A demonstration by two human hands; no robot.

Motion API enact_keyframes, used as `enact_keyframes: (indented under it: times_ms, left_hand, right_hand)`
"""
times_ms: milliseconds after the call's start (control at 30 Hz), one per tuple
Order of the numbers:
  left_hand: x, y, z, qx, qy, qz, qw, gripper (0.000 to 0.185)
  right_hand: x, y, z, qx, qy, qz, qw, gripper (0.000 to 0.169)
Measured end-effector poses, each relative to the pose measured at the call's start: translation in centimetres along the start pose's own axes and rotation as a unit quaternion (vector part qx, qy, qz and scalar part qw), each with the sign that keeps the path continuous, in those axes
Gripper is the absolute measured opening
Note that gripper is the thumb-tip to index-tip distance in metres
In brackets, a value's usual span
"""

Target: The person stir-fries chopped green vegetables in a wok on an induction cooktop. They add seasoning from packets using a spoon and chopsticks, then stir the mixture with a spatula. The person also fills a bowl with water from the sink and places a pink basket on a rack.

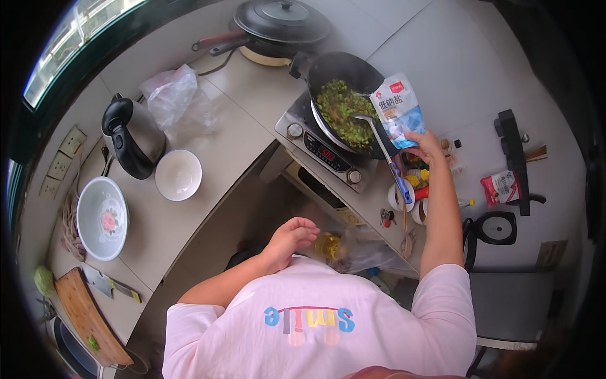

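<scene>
My right hand [424, 148] grips the lower end of a white and blue salt packet [398, 111], which it holds over the right rim of a black wok [343, 64]. Chopped green food [342, 106] lies in the wok. A metal spatula with a blue handle [396, 175] rests with its head in the food and its handle past the rim. Beneath the wok stands an induction cooker [326, 151] with a lit display. Near my belly, my left hand [291, 239] is held with its fingers curled and nothing seen in it; its palm side is partly hidden.
On the left counter are an electric kettle [135, 137], a white bowl [178, 175], a floral basin [102, 219], a plastic bag [173, 97], a cleaver [98, 280] and a wooden cutting board [87, 317]. A lidded pan [284, 23] stands behind. Bottles and small bowls [394, 196] crowd the right counter.
</scene>
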State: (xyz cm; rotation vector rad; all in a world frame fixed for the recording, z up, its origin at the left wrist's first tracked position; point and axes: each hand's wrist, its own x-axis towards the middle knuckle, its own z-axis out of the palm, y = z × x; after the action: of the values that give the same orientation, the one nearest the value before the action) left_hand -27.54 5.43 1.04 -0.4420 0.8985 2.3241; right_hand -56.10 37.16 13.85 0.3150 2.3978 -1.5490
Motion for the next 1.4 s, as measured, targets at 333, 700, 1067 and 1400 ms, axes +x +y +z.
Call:
enact_keyframes:
  times_ms: [333,700,1067,1400]
  left_hand:
    - [0.1,0.0,0.4,0.003,-0.013,-0.011,1.000,0.012]
    - [-1.3,-0.6,0.1,0.011,0.009,-0.018,1.000,0.013]
    - [-2.2,-0.7,-0.2,-0.006,0.020,-0.008,1.000,0.011]
    - [-1.8,-0.3,0.6,0.010,-0.001,-0.009,1.000,0.012]
  right_hand:
    - [-3.6,0.3,-1.3,-0.061,-0.029,0.045,0.997,0.043]
    - [0.4,-2.1,0.4,-0.029,-0.021,0.003,0.999,0.041]
    - [-1.6,-0.6,-0.7,-0.043,-0.022,0.032,0.998,0.043]
    - [-0.9,-1.2,0.5,0.022,-0.010,0.003,1.000,0.048]
